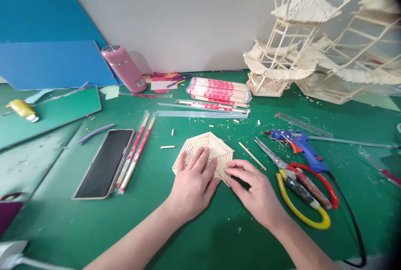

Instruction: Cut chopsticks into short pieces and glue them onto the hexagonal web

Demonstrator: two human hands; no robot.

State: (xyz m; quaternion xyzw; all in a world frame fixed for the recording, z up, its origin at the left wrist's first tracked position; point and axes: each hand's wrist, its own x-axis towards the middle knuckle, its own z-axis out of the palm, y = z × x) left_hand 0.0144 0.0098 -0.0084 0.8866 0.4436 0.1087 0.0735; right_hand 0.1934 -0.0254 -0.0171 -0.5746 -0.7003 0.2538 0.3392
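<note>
A hexagonal panel of wooden sticks (219, 149), laid in nested rings, rests on the green table. My left hand (196, 180) lies over its lower left part, fingers stretched and pressing it flat. At the lower right edge, my right hand (253, 186) pinches the rim between thumb and fingers; whether a separate stick is in that pinch is hidden. A loose thin stick (252, 156) lies to the right of the panel, and a short stick piece (167, 147) to its left. Scissors (294, 182) with red and yellow handles and a blue glue gun (299, 144) lie beyond my right hand.
Stick-built pagoda models (291, 52) stand at the back right. Wrapped chopstick bundles (219, 90) lie at the back centre. A phone (103, 165) and two wrapped chopstick pairs (138, 153) lie left. A pink bottle (123, 67) leans against blue boards (53, 65).
</note>
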